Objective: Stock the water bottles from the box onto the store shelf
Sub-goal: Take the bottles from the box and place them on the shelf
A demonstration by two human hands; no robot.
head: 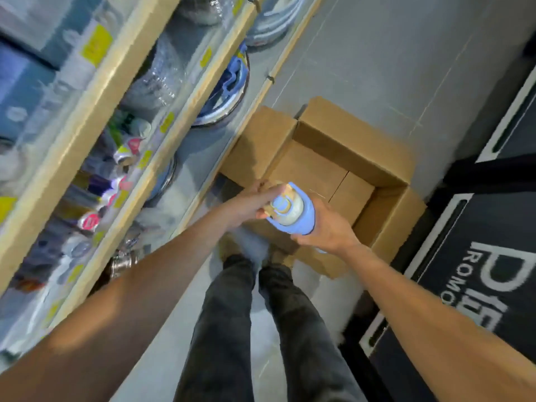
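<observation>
Grey floor (pixel 377 53) of a store aisle lies under the person, with a wooden-edged store shelf (pixel 95 111) along the left side and a black sign (pixel 478 271) with white letters at the right. On the floor just beside the shelf stands the cardboard box (pixel 356 146), its flaps folded outward so that the inside is free to reach. Both hands hold one blue water bottle (pixel 290 211) above the near edge of the box, in front of the person's legs (pixel 232 314). The left hand (pixel 246 206) has its fingers curled at the top of the bottle, near the pale lid, while the right hand (pixel 327 227) wraps around the blue body from the side. I think the right one carries the weight and the left one only steadies or turns the bottle so it goes on the shelf upright. Inside the box I can see only the bare bottom flaps, so this is maybe the last bottle, though the near corner is hidden behind the hands. The shelf levels already carry many blurred wares and yellow price tags (pixel 95 44) — the next move will probably need a look for a free place first.
</observation>
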